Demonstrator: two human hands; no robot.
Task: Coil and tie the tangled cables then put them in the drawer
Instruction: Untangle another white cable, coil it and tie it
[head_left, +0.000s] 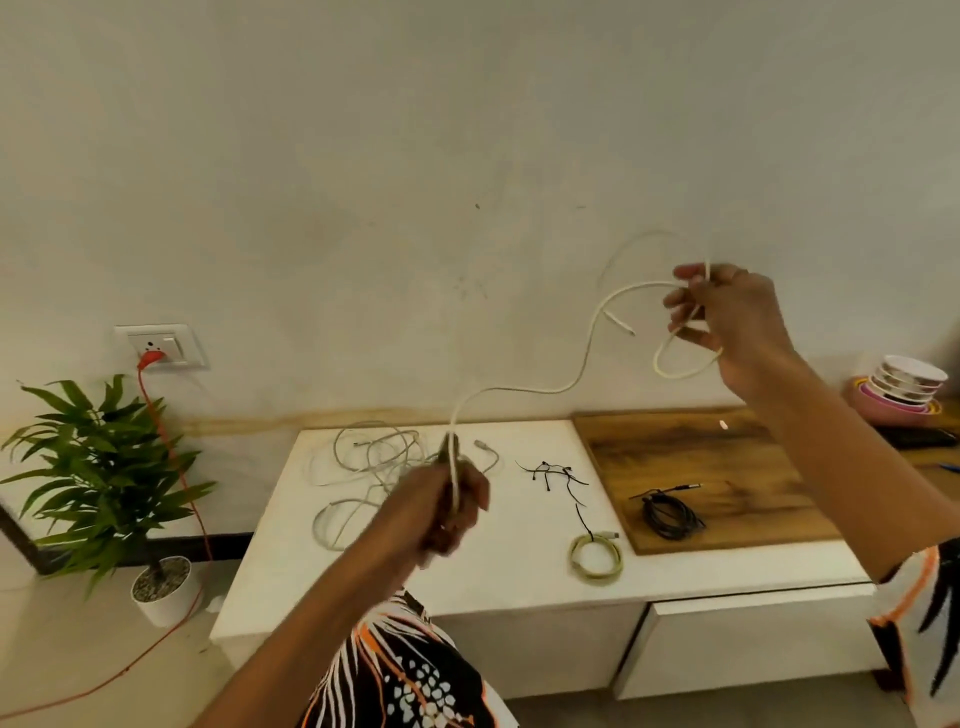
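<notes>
A white cable (569, 385) stretches through the air between both hands. My left hand (451, 506) grips its lower part above the white cabinet top (519, 577). My right hand (727, 317), raised near the wall, holds a small loop of the same cable, and a loose end dangles beside it. A tangle of pale grey cables (363, 462) lies on the cabinet behind my left hand. A coiled yellowish cable (596, 558) and a coiled black cable (670, 512) lie further right. Small black ties (551, 474) are scattered between them. A white drawer front (748, 639) sits below the top, slightly out.
A wooden board (691, 457) covers the right part of the cabinet. Stacked bowls (901, 389) stand at far right. A potted plant (104, 483) stands on the floor at left, beside a wall socket (161, 345) with an orange cord (176, 499) running down.
</notes>
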